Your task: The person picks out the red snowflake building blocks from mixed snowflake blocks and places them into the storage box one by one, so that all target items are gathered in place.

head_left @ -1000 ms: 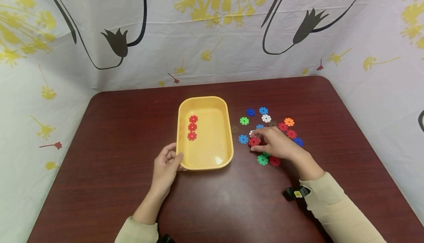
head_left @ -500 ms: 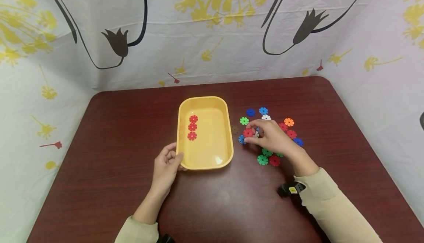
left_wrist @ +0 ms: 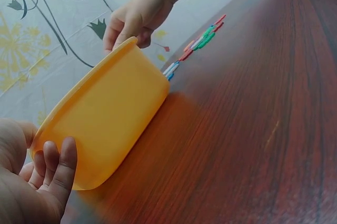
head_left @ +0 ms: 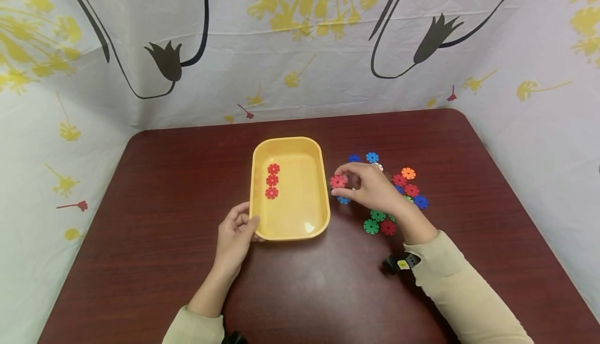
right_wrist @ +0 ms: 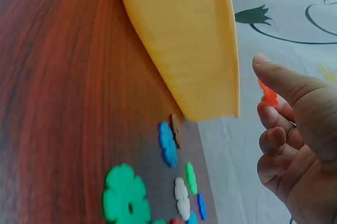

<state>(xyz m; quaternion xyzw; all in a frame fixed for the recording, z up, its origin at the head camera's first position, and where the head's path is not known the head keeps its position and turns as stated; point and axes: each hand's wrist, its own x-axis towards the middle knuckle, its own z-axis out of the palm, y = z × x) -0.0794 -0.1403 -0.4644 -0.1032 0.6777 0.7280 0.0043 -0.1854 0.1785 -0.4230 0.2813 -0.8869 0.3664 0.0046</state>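
Pinching a disc (head_left: 337, 181), my right hand (head_left: 375, 190) had moved nearer the tray (head_left: 295, 208) my left hand (head_left: 236, 235) gripped; the disc was red, round and notched.

There is one yellow tray (head_left: 300, 213) on one table (head_left: 300, 292). Along the tray's left edge I count three red discs (head_left: 272, 180), and the right hand (head_left: 372, 190) holds a fourth red disc (head_left: 337, 182). Toward the table's right edge lie three other red ones (head_left: 411, 190), one orange disc (head_left: 408, 173), and at least five blue discs (head_left: 420, 201), five green discs (head_left: 371, 226), two white discs (right_wrist: 182, 198) and one brown disc (right_wrist: 175, 130); the hand perhaps hides some.
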